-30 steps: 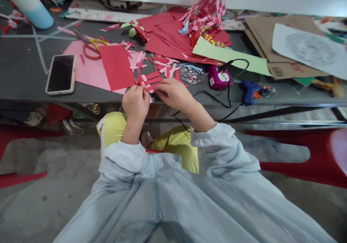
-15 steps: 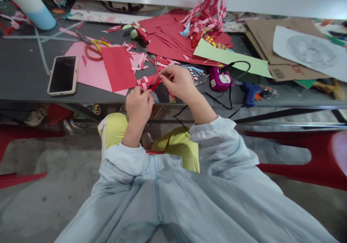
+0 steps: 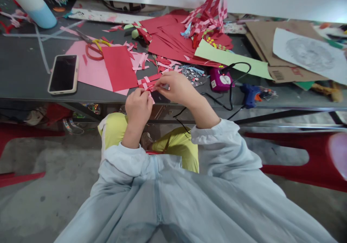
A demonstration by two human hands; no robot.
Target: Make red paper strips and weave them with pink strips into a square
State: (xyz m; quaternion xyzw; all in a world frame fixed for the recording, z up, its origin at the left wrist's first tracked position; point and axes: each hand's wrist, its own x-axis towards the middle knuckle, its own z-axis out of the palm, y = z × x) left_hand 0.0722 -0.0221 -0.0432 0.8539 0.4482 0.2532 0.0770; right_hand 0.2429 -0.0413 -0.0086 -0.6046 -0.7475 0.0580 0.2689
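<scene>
Near the table's front edge, my left hand [image 3: 139, 105] pinches a small woven piece of red and pink paper strips [image 3: 148, 81]. From the right, my right hand [image 3: 175, 86] closes its thumb and fingertips on the strips at the same piece, the fingertips almost meeting the left ones. Part of the weave is hidden behind the fingers. Just beyond the left hand lies a red paper sheet [image 3: 119, 68] on a larger pink sheet [image 3: 90, 67]. Cut red and pink scraps [image 3: 139, 60] are scattered beside it.
Scissors [image 3: 94, 49] and a phone [image 3: 63, 74] lie left. Red sheets [image 3: 170, 37] and woven strips [image 3: 208, 15] are piled at the back. A purple box [image 3: 220, 79] with a black cord, a blue glue gun [image 3: 249, 95] and cardboard [image 3: 287, 69] are on the right.
My right hand has moved slightly left and down, closer to my left hand. The red strip stretched in a loop between the hands is now drawn in near the fingertips.
</scene>
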